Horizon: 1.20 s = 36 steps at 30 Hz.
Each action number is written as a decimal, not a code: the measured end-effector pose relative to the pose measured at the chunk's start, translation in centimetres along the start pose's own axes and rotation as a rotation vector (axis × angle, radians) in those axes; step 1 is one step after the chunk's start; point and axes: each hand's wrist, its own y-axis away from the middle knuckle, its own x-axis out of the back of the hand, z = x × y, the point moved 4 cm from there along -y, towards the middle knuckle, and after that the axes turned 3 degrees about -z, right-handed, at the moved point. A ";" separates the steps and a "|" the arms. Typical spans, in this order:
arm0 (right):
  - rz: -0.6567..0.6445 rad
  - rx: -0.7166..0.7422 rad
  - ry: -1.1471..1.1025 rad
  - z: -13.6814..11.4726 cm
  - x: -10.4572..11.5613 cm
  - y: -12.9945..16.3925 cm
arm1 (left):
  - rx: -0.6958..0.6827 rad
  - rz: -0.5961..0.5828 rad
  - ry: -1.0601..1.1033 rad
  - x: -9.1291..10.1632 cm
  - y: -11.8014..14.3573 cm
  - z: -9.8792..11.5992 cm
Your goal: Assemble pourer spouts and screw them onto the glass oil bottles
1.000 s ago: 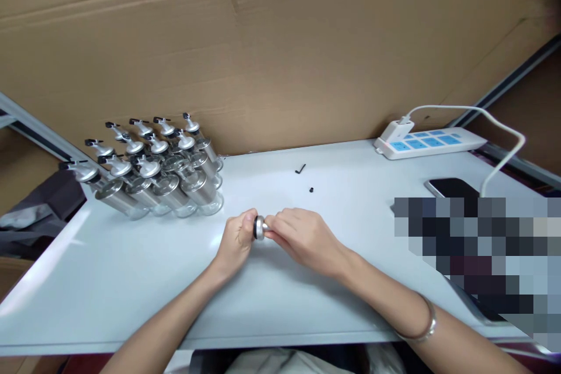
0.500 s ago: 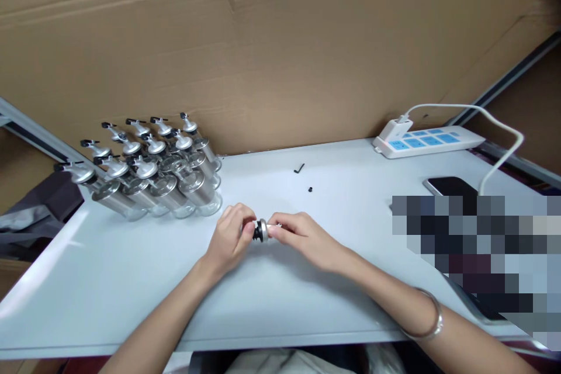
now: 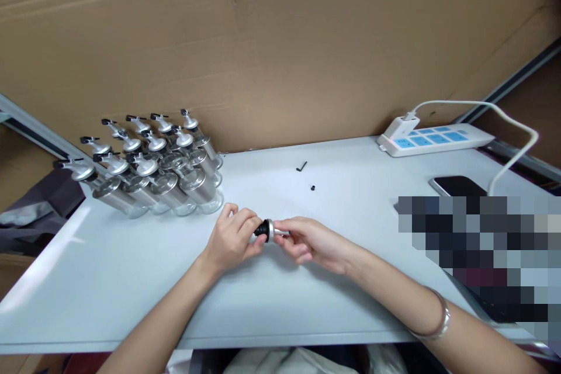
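A pour spout [image 3: 270, 231] with a silver collar and a black ribbed stopper lies level between my hands, over the white table. The stopper end is in the closed fingers of my left hand [image 3: 232, 236]. On the other side, my right hand [image 3: 318, 244] pinches the narrow silver spout end between thumb and fingertips. Beyond the hands lie a small L-shaped black piece [image 3: 301, 166] and a tiny black cap [image 3: 312, 188]. At the left stand several glass bottles [image 3: 201, 187] with steel sleeves, many topped by similar silver spouts with black flaps.
A cardboard wall [image 3: 298, 58] closes off the back of the table [image 3: 342, 304]. A white power strip [image 3: 433, 140] with a plugged-in charger and cable sits at the back right. In front of it is a phone [image 3: 458, 185], beside a blurred-out patch.
The spout has shifted slightly right in my hands. My right hand has rolled, and its lower fingers now show beneath the spout. The view has tilted a little.
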 end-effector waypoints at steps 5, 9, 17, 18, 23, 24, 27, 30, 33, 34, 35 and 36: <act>-0.009 0.084 0.036 -0.2 -0.6 -0.1 | 0.032 -0.031 -0.063 -0.3 -0.3 -0.1; 0.006 0.167 0.140 -0.4 -0.6 -0.3 | 0.055 -0.041 -0.091 -0.3 -0.4 -0.3; 0.067 0.340 0.386 -0.7 -0.4 -0.5 | 0.117 -0.071 -0.034 -0.3 -0.3 -0.5; 0.077 0.363 0.427 -0.8 -0.4 -0.5 | 0.127 -0.068 -0.025 -0.3 -0.3 -0.5; 0.178 0.455 0.657 -1.2 -0.4 0.2 | 0.170 -0.075 0.008 -0.5 -0.3 -0.5; 0.200 0.463 0.702 -1.3 -0.5 0.4 | 0.180 -0.075 0.016 -0.5 -0.3 -0.6; 0.263 0.503 0.858 -1.5 -0.8 0.8 | 0.210 -0.070 0.047 -0.6 -0.1 -0.7; 0.330 0.629 1.046 -1.7 -1.0 1.0 | 0.249 -0.065 0.098 -0.8 0.0 -0.7; 0.417 0.840 1.276 -1.9 -1.1 1.2 | 0.319 -0.060 0.197 -1.0 -0.1 -0.8; 0.450 0.914 1.361 -1.9 -1.2 1.3 | 0.359 -0.068 0.244 -1.2 -0.1 -0.8; 0.480 0.984 1.443 -1.9 -1.3 1.4 | 0.407 -0.084 0.295 -1.3 0.0 -0.9; 0.508 1.047 1.521 -2.0 -1.4 1.5 | 0.465 -0.108 0.349 -1.5 0.1 -1.0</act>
